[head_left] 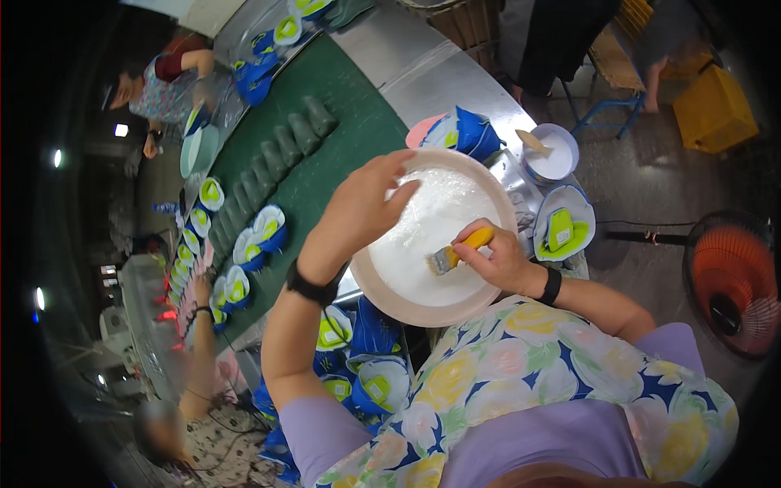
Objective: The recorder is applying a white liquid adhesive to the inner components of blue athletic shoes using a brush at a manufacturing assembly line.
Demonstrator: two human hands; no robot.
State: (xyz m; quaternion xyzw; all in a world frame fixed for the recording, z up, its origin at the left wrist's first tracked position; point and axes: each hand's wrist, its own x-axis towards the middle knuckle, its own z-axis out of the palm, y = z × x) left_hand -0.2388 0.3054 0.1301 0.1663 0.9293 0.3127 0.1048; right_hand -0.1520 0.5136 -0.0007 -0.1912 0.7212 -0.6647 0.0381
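A wide pale pink basin [368, 286] with white liquid [407, 264] in it sits in front of me. My right hand [506, 259] is closed round the yellow handle of a flat paintbrush [446, 259], whose bristles point down at the liquid, over the middle of the basin. At the basin's left rim is my left hand [362, 203], its fingers apart and nothing in them; whether it touches the rim I cannot tell. Beside the basin on the right lies a blue and white shoe upper [561, 224] with lime-green lining. Another blue upper [476, 134] lies beyond the basin.
A small white bucket [551, 154] with a wooden-handled brush stands at right. Left runs a green conveyor belt [358, 98] with a row of dark pieces [277, 154] and more uppers [260, 236]. Two co-workers are at left. Several uppers [378, 382] fill the space below; an orange fan [732, 285] stands right.
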